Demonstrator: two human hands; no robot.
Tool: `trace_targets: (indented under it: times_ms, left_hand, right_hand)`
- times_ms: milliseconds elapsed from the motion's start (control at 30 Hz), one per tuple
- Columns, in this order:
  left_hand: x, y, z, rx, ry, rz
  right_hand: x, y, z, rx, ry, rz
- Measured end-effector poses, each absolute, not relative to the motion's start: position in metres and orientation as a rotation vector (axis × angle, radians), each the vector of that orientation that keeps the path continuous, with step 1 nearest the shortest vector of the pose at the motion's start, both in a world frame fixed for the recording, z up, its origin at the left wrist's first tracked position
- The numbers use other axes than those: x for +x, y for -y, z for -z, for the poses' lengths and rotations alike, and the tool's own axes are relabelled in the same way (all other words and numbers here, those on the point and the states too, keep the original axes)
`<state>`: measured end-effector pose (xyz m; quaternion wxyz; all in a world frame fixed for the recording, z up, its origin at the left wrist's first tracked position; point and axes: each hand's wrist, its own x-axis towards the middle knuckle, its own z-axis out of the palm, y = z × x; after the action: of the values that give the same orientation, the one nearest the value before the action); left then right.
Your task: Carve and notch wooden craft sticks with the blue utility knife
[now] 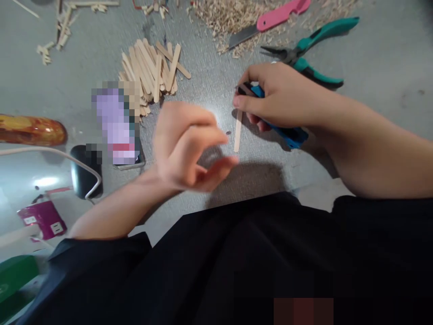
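Note:
My right hand [284, 97] is closed around a blue-handled tool [287, 133] whose dark tip sits at the top end of a thin wooden stick [238, 131] that points down toward the grey table. My left hand [187, 146] hovers just left of the stick, slightly blurred, fingers curled with thumb and fingertips close together and nothing visible between them. A tiny dark speck lies on the table between the hand and the stick.
A pile of wooden craft sticks [154, 67] lies behind my left hand. Teal pliers [311, 49], a pink-handled knife [270, 20] and wood shavings [230, 18] are at the back. A phone [118, 122], a white cable [67, 158] and a purple plug block [42, 219] sit left.

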<state>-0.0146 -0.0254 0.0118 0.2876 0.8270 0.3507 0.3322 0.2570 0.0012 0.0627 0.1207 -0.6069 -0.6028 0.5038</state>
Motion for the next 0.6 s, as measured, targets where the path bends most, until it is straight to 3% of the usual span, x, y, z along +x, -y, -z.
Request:
trace_targets:
  times_ms: [67, 267, 433, 600]
  left_hand:
    - [-0.007, 0.021, -0.004, 2.417, -0.881, -0.893]
    - [0.011, 0.016, -0.005, 2.523, -1.078, -0.278]
    - [0.008, 0.013, -0.001, 2.482, -1.061, -0.288]
    - [0.005, 0.013, 0.003, 2.452, -1.055, -0.364]
  right_hand:
    - [0.258, -0.002, -0.061, -1.818, 1.667, -1.492]
    - [0.268, -0.003, -0.072, -1.695, 1.807, -1.377]
    - [0.269, 0.003, -0.094, -1.741, 1.939, -1.139]
    - [0.276, 0.011, -0.096, -1.869, 2.347, -1.420]
